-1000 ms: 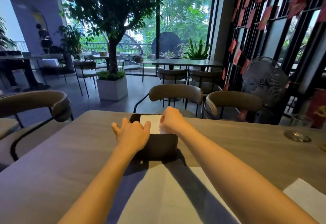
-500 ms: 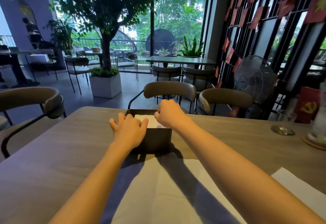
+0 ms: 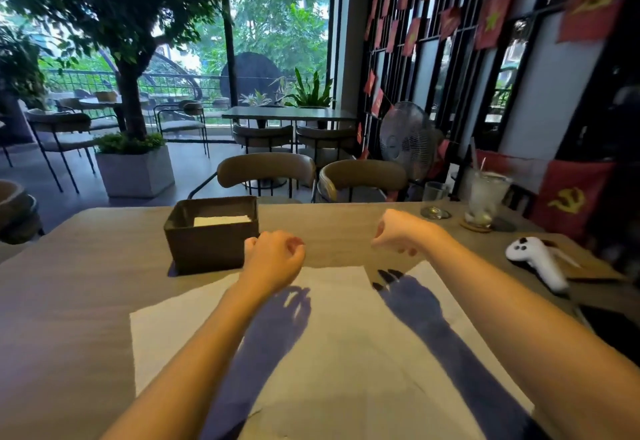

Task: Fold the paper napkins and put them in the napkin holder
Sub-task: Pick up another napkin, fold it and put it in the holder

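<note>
— Where's the next napkin (image 3: 346, 335)?
— Flat on the table (image 3: 86, 283), right below both hands. Left hand (image 3: 273, 259) and right hand (image 3: 398, 235) hover, fingers curled, empty; holder (image 3: 211, 249) just left.

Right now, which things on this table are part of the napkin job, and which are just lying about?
Part of the job:
- napkin holder, dark box with a folded napkin inside
- unfolded napkins spread flat near the person
- left hand and right hand, both empty, above the table

Just lying about:
- white controller
- iced drink on a coaster
- empty glass
</note>
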{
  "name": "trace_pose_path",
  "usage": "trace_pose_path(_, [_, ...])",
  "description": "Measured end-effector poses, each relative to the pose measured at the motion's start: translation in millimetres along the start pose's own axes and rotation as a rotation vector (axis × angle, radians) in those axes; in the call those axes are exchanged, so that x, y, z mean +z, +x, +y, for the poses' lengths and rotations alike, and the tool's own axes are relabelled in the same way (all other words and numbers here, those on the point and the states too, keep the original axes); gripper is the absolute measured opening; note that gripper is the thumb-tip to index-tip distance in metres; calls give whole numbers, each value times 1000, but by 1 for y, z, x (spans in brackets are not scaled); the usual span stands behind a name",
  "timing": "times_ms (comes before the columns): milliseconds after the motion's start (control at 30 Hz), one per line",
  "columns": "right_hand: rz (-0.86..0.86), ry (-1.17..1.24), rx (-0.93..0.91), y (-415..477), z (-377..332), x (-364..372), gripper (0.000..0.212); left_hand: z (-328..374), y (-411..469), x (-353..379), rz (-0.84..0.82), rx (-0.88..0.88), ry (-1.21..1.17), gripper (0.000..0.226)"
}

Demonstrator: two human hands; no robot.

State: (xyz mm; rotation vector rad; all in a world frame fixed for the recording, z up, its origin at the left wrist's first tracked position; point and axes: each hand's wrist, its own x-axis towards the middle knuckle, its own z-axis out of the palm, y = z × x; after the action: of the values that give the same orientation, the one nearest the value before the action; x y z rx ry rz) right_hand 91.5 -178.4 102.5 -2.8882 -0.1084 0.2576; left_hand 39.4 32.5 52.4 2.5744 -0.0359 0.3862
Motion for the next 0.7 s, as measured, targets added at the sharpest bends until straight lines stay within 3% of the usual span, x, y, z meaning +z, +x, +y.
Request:
trace_pose_path(133, [-73,-58,238,-33,70,6,42,42,-19,37,-282,130,-67,28])
trace_pose_path(300, [-106,24,387,-61,121,28,56,72,-35,69,-410,252,-24,39])
trace_pose_path(467, [-63,200,415,-69,130,32,55,74,-42,83,-466,234,134,50])
trace_pose_path(600, [-69,292,451,-69,135,33,68,70,-52,90,-378,218,111,49])
trace_pose_path(700, [-103,330,482,-66,140,33,73,67,-52,88,-426,247,123,51])
